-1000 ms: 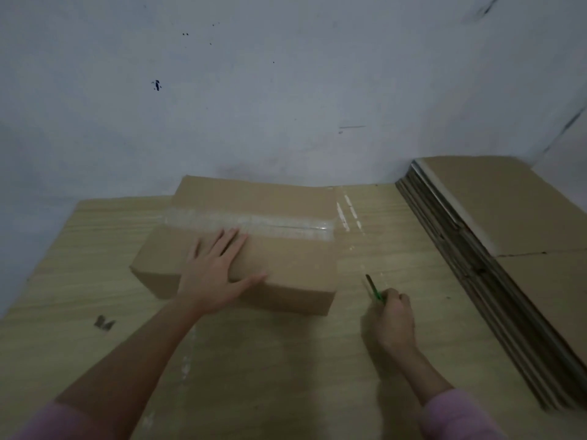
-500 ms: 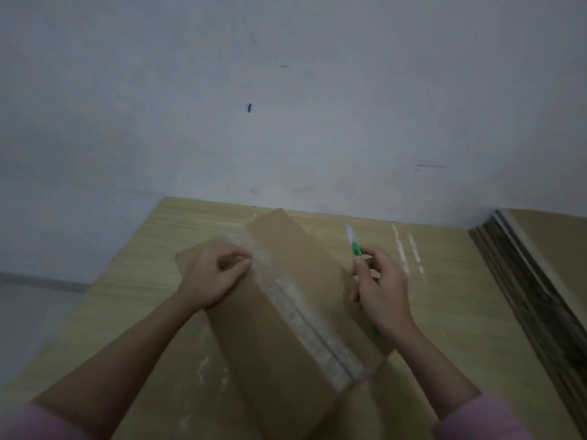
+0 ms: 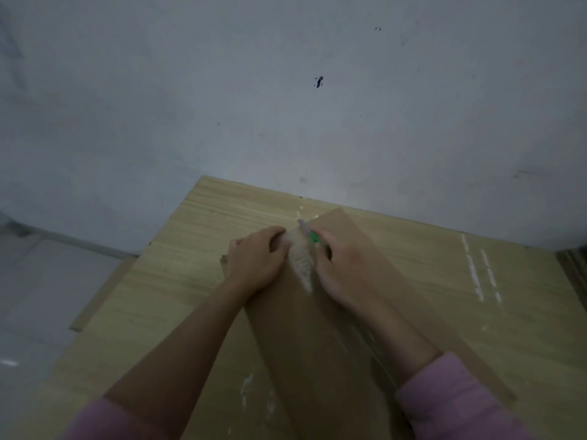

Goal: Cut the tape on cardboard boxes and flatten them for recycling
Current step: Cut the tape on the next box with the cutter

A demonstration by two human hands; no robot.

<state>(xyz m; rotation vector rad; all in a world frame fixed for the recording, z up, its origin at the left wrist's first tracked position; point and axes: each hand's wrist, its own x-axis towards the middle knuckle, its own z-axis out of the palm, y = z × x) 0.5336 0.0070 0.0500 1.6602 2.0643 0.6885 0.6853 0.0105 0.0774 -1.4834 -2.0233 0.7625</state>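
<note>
Right now your left hand (image 3: 257,265) sits curled over the far end of the long brown cardboard box (image 3: 333,338), fingers bent down onto its top panel just beside the strip of clear packing tape (image 3: 301,265) along the centre seam. Your right hand (image 3: 343,271) is closed around the green-handled utility knife (image 3: 313,238), whose pale blade end pokes out past your knuckles at the far end of that tape. The box lies lengthwise toward you on the pale wood-grain table (image 3: 476,312), with its far end close to the grey wall (image 3: 286,106). Your main risk is how close the two hands are: the left fingertips are almost touching the tape line, so if the blade skips sideways or you draw it toward yourself with a jerk, it could meet those fingers. Shift the left hand away from the seam before you pull. A second risk is depth: I cannot tell how far the blade is out, and pressing hard may carve into the flaps or the table rather than the tape alone. The box may also slide or twist under a one-sided hold, dragging the cut off the seam. Dim light and blur hide the exact blade tip, so go slowly.
</note>
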